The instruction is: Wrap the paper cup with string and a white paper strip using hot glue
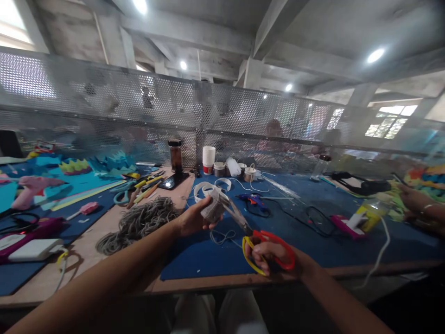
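My left hand (194, 217) is closed round a small grey cord-wrapped piece (212, 208), held up over the blue mat (194, 260). A pair of scissors (245, 222) with red and yellow handles is in my right hand (269, 255), my fingers through the loops. Its blades reach up to the right side of the grey piece; whether they touch it I cannot tell. Below lies a loose thin cord (224, 239). Coiled white strips (203, 189) rest just behind the grey piece. To the left of my left hand is a heap of grey cord (141, 220).
Behind stand a lidded dark bottle (175, 157), stacked paper cups (208, 157) and a phone (174, 180). A blue glue gun (253, 200) with its cable lies right of centre. A pink glue gun (34, 188) is at left. Another person's hand (413, 197) shows at right.
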{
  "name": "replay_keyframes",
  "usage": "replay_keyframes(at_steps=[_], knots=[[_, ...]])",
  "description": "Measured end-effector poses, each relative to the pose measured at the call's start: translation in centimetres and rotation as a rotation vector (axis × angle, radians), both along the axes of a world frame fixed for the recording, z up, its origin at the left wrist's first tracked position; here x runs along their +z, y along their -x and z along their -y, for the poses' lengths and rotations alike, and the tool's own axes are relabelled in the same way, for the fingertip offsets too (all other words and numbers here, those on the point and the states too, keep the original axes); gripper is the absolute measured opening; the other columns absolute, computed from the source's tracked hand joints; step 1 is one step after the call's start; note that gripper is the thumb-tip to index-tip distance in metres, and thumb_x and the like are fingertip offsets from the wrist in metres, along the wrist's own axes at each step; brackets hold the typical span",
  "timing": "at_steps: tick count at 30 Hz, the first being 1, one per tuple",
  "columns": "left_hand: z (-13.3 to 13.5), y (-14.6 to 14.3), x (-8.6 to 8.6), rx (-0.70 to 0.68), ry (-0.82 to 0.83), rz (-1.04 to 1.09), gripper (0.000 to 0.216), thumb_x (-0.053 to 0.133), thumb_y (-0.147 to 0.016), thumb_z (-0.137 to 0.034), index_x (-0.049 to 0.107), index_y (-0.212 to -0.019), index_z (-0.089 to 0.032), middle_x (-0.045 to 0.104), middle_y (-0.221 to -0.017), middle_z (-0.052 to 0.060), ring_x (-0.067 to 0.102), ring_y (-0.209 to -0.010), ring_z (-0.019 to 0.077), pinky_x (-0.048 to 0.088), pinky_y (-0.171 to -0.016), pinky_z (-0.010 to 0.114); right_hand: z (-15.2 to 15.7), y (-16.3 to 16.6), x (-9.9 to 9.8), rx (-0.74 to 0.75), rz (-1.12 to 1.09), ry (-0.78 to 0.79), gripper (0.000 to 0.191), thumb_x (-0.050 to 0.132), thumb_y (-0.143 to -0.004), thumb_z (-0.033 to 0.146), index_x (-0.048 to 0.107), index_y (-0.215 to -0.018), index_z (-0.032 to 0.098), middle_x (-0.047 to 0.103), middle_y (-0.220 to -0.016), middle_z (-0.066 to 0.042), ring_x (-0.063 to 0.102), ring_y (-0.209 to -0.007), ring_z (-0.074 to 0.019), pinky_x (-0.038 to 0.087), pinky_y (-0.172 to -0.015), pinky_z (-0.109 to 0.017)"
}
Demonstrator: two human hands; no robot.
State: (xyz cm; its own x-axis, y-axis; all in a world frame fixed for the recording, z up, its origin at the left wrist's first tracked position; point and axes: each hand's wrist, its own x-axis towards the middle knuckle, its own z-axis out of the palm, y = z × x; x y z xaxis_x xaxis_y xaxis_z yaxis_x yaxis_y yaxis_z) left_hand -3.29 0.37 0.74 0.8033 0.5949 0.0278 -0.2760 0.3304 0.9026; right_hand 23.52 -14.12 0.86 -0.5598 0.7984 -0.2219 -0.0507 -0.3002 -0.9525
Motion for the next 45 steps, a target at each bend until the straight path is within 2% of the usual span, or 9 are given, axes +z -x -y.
replay_keyframes(at_steps=[8,15,23,29,40,45], knots=[[0.0,-0.1,-0.1,-0.001,-0.029,-0.028,0.062,0.054,-0.088,-0.066,0.067,-0.111,-0.010,0.070,-0.085,0.013,0.059,-0.049,0.0125,0.032,-0.038,0.019,0.1,0.2,0.2,-0.002,-0.043,-0.002,0.025,0.060,-0.085,0.033,0.067,-0.096,0.012,0.054,-0.067,0.001,0.047,-0.052,-0.0079,0.039,-0.051,-0.019],[0.3,-0.3,0.0,-0.012,-0.068,-0.067,0.064,0.055,-0.084,-0.069,0.069,-0.105,-0.010,0.071,-0.083,0.012,0.056,-0.047,0.0111,0.031,-0.039,0.020,0.0,0.1,0.4,-0.018,-0.003,-0.080,0.026,0.060,-0.084,0.034,0.066,-0.096,0.011,0.054,-0.065,0.001,0.049,-0.051,-0.0086,0.041,-0.051,-0.020],[0.3,-0.4,-0.2,-0.002,-0.120,-0.126,0.065,0.055,-0.084,-0.070,0.070,-0.099,-0.009,0.070,-0.080,0.012,0.055,-0.047,0.0107,0.029,-0.038,0.020,0.0,0.2,-0.1,-0.023,-0.053,-0.029,0.025,0.060,-0.084,0.033,0.066,-0.096,0.012,0.053,-0.066,0.002,0.047,-0.050,-0.0072,0.041,-0.050,-0.019],[0.2,-0.3,-0.5,-0.005,-0.103,-0.157,0.066,0.056,-0.082,-0.072,0.070,-0.097,-0.009,0.070,-0.080,0.011,0.055,-0.048,0.0112,0.030,-0.039,0.021,0.0,0.1,-0.2,-0.016,-0.052,-0.047,0.025,0.061,-0.083,0.032,0.066,-0.095,0.011,0.053,-0.064,0.002,0.047,-0.047,-0.0066,0.041,-0.049,-0.018],[0.6,-0.3,-0.3,-0.019,-0.125,-0.187,0.064,0.057,-0.082,-0.071,0.070,-0.099,-0.011,0.070,-0.081,0.011,0.055,-0.049,0.0117,0.029,-0.040,0.022,0.1,0.0,-0.8,-0.017,-0.060,-0.037,0.023,0.061,-0.082,0.030,0.066,-0.092,0.011,0.051,-0.066,0.002,0.046,-0.048,-0.0065,0.039,-0.047,-0.018],[0.8,-0.5,-0.3,-0.069,-0.150,-0.178,0.063,0.059,-0.081,-0.070,0.071,-0.096,-0.010,0.070,-0.080,0.011,0.055,-0.049,0.0120,0.029,-0.039,0.022,0.0,0.3,-0.8,-0.013,-0.089,-0.059,0.022,0.058,-0.083,0.029,0.066,-0.092,0.010,0.052,-0.064,0.002,0.047,-0.047,-0.0070,0.041,-0.047,-0.018]])
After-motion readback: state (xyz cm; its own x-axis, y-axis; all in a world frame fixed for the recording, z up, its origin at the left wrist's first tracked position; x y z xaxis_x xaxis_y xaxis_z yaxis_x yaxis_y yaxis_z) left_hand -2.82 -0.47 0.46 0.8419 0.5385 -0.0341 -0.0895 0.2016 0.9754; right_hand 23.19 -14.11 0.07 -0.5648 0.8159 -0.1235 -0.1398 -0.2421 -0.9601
